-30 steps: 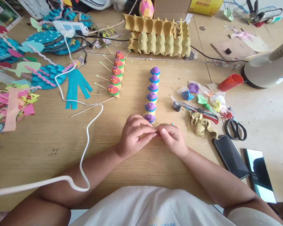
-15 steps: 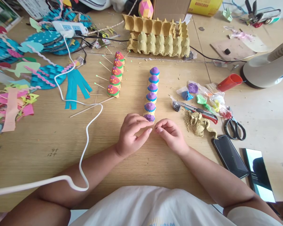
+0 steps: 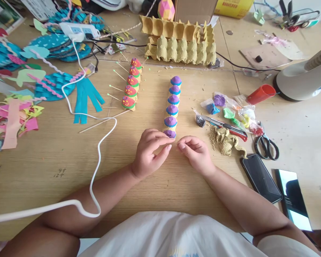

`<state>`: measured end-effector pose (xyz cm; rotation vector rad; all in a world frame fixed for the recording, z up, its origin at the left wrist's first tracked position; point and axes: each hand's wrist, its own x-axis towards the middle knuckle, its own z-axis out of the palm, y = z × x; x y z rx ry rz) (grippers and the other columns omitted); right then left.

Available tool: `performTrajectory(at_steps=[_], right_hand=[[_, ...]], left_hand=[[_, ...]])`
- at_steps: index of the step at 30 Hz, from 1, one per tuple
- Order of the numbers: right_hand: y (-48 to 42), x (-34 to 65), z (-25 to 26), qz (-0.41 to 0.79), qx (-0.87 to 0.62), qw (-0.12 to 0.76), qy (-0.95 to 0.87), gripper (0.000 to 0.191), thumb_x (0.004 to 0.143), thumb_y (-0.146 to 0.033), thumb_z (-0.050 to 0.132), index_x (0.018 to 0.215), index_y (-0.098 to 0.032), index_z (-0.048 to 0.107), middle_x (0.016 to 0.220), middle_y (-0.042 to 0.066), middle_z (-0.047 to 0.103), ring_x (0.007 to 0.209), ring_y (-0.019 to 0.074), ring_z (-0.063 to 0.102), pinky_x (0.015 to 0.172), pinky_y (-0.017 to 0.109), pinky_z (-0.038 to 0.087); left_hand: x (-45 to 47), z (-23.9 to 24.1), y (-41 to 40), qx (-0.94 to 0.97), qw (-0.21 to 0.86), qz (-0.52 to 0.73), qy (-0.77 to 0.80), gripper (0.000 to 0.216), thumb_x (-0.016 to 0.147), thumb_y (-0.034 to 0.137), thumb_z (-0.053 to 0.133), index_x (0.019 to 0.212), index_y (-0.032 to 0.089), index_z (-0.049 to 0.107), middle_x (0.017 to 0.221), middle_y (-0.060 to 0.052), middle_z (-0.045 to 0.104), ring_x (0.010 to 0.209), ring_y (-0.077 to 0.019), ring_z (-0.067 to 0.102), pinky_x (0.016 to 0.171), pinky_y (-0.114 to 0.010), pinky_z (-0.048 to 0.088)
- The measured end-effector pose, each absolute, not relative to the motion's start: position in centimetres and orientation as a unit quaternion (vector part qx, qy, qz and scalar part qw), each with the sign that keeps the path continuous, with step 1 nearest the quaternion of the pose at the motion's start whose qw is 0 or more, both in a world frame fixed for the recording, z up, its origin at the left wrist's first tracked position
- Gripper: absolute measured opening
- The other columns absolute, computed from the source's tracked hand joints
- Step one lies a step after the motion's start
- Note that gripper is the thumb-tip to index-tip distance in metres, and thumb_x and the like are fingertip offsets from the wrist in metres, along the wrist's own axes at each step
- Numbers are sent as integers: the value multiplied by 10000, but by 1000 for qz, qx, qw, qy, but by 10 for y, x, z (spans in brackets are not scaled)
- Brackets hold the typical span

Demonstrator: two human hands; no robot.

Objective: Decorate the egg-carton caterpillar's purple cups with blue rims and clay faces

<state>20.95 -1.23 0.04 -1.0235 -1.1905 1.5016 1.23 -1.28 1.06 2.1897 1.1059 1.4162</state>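
A strip of egg-carton cups point(image 3: 171, 110) stands in front of me, its domes covered in purple clay with blue rims. At its near end, the last purple dome point(image 3: 169, 134) carries small dark marks. My left hand point(image 3: 151, 151) is beside that dome, thumb and index finger apart with nothing visible between them; whether a fingertip touches the dome, I cannot tell. Just right of the same end, my right hand point(image 3: 194, 152) has thumb and index finger pinched together. Anything in that pinch is too small to make out.
Left of the strip stands a red-and-green egg-carton caterpillar point(image 3: 131, 84) with stick pins. To the right lie bagged clay point(image 3: 210, 107), a utility knife point(image 3: 224, 125), scissors point(image 3: 266, 144) and two phones point(image 3: 260, 177). A white cable point(image 3: 97, 160) crosses the left side; egg cartons point(image 3: 186, 50) sit behind.
My right hand has shifted slightly to the right, widening the gap between the hands. My left hand and the purple-and-blue strip are almost unchanged.
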Motion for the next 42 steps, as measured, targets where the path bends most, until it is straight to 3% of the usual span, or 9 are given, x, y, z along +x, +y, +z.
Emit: performTrajectory(at_steps=[4,8,12,17,20,24,28,33,42], right_hand=[[-12,211,-2,609,-413,457,-499,383,916,-523,738,718,-196,710,664,7,693,610,114,575,619,261,485],[-12,210,-1,607,-427,461,-487,335,807,-527,847,837,-206,753,741,11,740,652,121,607,649,262,513],[-13,210,0,619,-439,430,-489,431,885,-588,746,731,-186,737,623,15,701,535,100,538,548,245,469],[-13,210,2,615,-426,438,-498,392,841,-580,797,778,-196,748,712,24,742,640,130,630,629,262,536],[-12,209,3,619,-418,427,-509,415,889,-570,751,724,-189,735,656,19,717,596,118,609,611,254,526],[-12,209,4,613,-421,447,-497,351,813,-540,838,779,-200,758,719,18,748,641,125,633,632,253,533],[-13,210,4,617,-439,414,-505,475,892,-616,722,700,-181,744,640,33,720,572,120,598,558,247,495],[-13,209,4,601,-431,438,-511,401,862,-580,776,754,-194,749,695,23,737,621,125,620,609,254,517],[-14,210,6,587,-436,411,-544,506,919,-631,681,670,-191,714,642,32,715,580,129,591,577,262,489]], left_hand=[[13,11,-12,764,153,495,385,219,946,114,666,1122,239,701,1010,-38,725,990,-192,646,934,-397,525],[13,11,-13,762,152,493,391,178,965,158,650,1106,247,712,999,-35,730,984,-191,652,932,-394,535],[13,11,-13,763,163,490,388,164,967,170,645,1094,243,720,1015,-46,734,994,-201,649,931,-403,539],[12,13,-12,781,169,470,374,117,971,260,676,1072,251,735,996,-45,749,989,-207,663,927,-403,538],[12,14,-12,786,166,463,376,109,965,299,699,1053,248,739,981,-46,749,979,-205,664,918,-400,539],[12,14,-12,786,165,464,374,103,968,291,698,1056,251,736,980,-43,744,979,-203,657,917,-398,539],[12,13,-12,782,162,471,375,112,958,268,712,1065,244,734,998,-46,741,979,-205,655,919,-400,534],[12,13,-12,787,165,458,379,104,964,303,709,1049,253,742,981,-41,742,982,-208,654,923,-400,535],[12,13,-11,785,166,463,376,60,947,286,732,996,265,761,937,-24,745,955,-196,652,908,-390,539]])
